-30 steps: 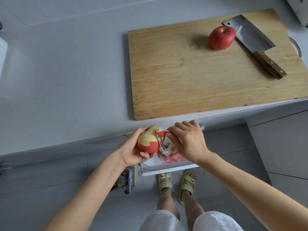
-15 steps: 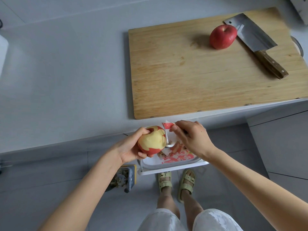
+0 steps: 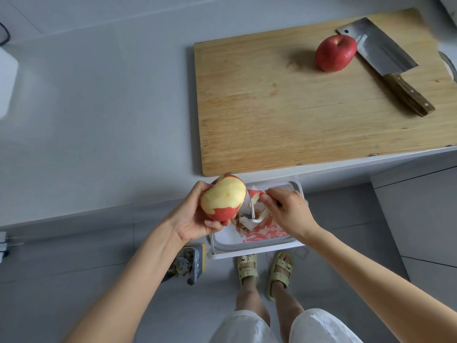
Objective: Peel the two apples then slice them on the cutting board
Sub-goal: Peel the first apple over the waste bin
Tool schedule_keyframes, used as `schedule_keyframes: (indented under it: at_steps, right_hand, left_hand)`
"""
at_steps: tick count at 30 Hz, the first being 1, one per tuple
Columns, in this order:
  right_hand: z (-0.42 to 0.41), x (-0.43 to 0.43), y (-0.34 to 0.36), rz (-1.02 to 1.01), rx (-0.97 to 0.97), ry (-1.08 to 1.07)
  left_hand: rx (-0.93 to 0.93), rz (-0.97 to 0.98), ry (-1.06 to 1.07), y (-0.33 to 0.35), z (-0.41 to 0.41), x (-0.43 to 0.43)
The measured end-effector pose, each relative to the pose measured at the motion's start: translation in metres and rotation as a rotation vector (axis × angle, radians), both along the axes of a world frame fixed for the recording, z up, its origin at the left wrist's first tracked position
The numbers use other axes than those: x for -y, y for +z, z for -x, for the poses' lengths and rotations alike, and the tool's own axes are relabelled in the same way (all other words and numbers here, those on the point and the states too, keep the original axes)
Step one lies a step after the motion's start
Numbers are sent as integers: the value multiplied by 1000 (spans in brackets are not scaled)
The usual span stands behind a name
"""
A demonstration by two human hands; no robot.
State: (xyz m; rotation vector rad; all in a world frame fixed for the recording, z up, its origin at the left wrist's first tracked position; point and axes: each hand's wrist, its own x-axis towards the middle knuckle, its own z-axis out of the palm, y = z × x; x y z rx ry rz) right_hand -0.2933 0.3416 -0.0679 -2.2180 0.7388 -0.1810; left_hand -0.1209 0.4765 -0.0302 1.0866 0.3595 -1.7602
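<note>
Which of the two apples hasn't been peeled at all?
The red apple on the cutting board beside the cleaver; the left hand grips a mostly peeled apple.

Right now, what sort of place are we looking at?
Likely a home kitchen: a grey countertop holds a wooden cutting board with a cleaver and a red apple, and the left hand holds a half-peeled apple above a white bin of peelings.

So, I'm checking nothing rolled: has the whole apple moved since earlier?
No. The whole apple still sits by the cleaver blade, on the board's far right.
</note>
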Motion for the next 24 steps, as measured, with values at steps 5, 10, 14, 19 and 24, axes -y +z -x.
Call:
schedule_keyframes:
  at_steps: [5,10,14,19,24]
  right_hand:
    - [-12,-5,29,-16,224,-15]
    - [-18,-4,23,104,268,40]
    - [-15,-1,8,131,199,43]
    - [-9,0,-4,221,-92,-63]
    - [-13,4,-9,182,-740,183]
  left_hand:
    - [-84,-63,44,-6,3,-7]
    - [-160,-14,0,-4,6,-8]
    - [-280,156,-99,3,8,-7]
    - [-241,97,-69,4,4,-1]
    - [137,-67,-146,-6,-3,-2]
